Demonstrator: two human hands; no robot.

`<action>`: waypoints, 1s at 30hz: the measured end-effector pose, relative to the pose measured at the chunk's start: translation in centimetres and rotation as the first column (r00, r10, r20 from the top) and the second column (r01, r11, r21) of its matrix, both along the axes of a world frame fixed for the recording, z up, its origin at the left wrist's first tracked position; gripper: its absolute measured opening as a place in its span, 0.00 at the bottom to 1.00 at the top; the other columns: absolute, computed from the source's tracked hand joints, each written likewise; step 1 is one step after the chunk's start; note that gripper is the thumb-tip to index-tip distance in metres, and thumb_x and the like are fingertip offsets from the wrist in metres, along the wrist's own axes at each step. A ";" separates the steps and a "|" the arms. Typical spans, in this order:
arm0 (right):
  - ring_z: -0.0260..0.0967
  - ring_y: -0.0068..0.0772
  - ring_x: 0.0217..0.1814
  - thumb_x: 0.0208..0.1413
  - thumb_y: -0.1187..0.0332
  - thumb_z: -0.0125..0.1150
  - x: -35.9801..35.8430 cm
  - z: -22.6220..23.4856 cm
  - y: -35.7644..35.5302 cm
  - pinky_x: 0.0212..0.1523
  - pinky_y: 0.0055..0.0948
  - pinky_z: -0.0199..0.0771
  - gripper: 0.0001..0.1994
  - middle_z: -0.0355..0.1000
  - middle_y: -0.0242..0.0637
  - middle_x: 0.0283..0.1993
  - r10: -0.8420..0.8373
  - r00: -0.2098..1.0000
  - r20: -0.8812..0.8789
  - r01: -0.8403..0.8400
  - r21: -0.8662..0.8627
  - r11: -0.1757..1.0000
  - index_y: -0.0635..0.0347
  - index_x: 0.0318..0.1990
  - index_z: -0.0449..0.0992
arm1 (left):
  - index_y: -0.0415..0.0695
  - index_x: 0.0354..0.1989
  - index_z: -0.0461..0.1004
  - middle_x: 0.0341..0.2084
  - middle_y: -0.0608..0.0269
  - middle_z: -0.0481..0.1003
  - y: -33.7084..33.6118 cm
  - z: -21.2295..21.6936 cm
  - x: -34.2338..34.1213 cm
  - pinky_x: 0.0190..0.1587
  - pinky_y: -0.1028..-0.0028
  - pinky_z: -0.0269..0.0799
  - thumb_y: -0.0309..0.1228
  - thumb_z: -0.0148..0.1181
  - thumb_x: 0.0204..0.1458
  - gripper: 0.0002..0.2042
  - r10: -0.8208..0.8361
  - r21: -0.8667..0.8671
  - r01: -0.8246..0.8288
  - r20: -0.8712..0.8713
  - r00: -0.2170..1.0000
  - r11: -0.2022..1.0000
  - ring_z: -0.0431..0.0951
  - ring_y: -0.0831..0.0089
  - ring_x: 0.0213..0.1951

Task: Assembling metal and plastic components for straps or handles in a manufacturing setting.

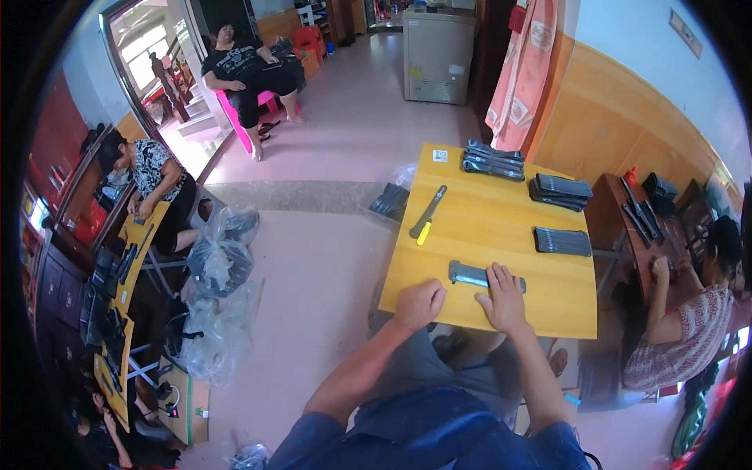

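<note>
My right hand lies with its fingers stretched out across a dark grey flat strip-like piece near the table's front edge. The piece has a wider, notched left end, and part of it is hidden under my fingers. Left of it, my left hand is closed in a fist at the front edge, apart from the piece. Whatever is inside that fist, if anything, is hidden. Farther up the yellow table lies a long dark tool with a yellow handle.
Bundles of dark strips line the table's right side, with more stacks behind. A bin of dark pieces stands beside its left edge. People work at side tables left and right; another person sits on a pink chair. Plastic bags lie leftward.
</note>
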State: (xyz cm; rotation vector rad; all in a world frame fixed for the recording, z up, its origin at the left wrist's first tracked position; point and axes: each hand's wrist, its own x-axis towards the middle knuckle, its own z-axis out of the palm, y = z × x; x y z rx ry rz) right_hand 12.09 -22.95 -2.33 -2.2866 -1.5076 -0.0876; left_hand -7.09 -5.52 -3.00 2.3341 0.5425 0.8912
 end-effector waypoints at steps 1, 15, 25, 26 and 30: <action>0.49 0.59 0.81 0.66 0.46 0.55 0.1 -0.2 -0.6 0.78 0.60 0.44 0.37 0.55 0.58 0.78 -0.032 0.999 0.022 0.033 -0.069 0.997 0.64 0.73 0.61 | 0.46 0.31 0.76 0.22 0.51 0.78 0.0 -0.1 0.0 0.29 0.55 0.74 0.35 0.65 0.58 0.07 0.003 0.002 -0.003 0.007 1.000 1.000 0.80 0.49 0.27; 0.43 0.54 0.85 0.66 0.42 0.54 -2.0 1.1 -1.3 0.79 0.63 0.42 0.41 0.49 0.50 0.82 0.019 0.999 -0.042 -0.024 -0.114 0.993 0.63 0.76 0.57 | 0.46 0.28 0.75 0.22 0.52 0.77 -0.4 0.2 0.3 0.29 0.53 0.73 0.34 0.62 0.58 0.08 0.004 -0.029 -0.003 0.013 1.000 1.000 0.79 0.48 0.26; 0.38 0.51 0.87 0.67 0.40 0.50 2.2 0.2 -5.2 0.80 0.62 0.38 0.43 0.44 0.48 0.84 -0.198 0.980 -0.001 0.192 -0.230 0.954 0.61 0.79 0.50 | 0.45 0.32 0.77 0.24 0.50 0.78 -0.2 0.4 -0.1 0.31 0.55 0.74 0.33 0.63 0.59 0.06 -0.010 -0.080 0.011 0.013 1.000 0.997 0.81 0.47 0.27; 0.38 0.51 0.87 0.67 0.40 0.50 2.3 0.2 -5.3 0.80 0.62 0.38 0.43 0.44 0.48 0.84 -0.198 0.980 -0.001 0.193 -0.226 0.955 0.61 0.79 0.50 | 0.45 0.32 0.77 0.23 0.51 0.78 -0.2 0.5 -0.1 0.30 0.55 0.74 0.32 0.63 0.58 0.06 -0.009 -0.080 0.008 -0.004 1.000 0.997 0.81 0.47 0.27; 0.42 0.58 0.84 0.67 0.45 0.53 2.8 -0.1 -5.0 0.78 0.63 0.43 0.40 0.49 0.52 0.82 -0.279 0.959 -0.040 0.277 -0.065 0.959 0.63 0.77 0.54 | 0.43 0.34 0.77 0.25 0.52 0.79 1.0 2.2 0.7 0.33 0.56 0.76 0.31 0.64 0.57 0.06 -0.098 -0.254 0.073 -0.089 0.991 0.964 0.82 0.50 0.29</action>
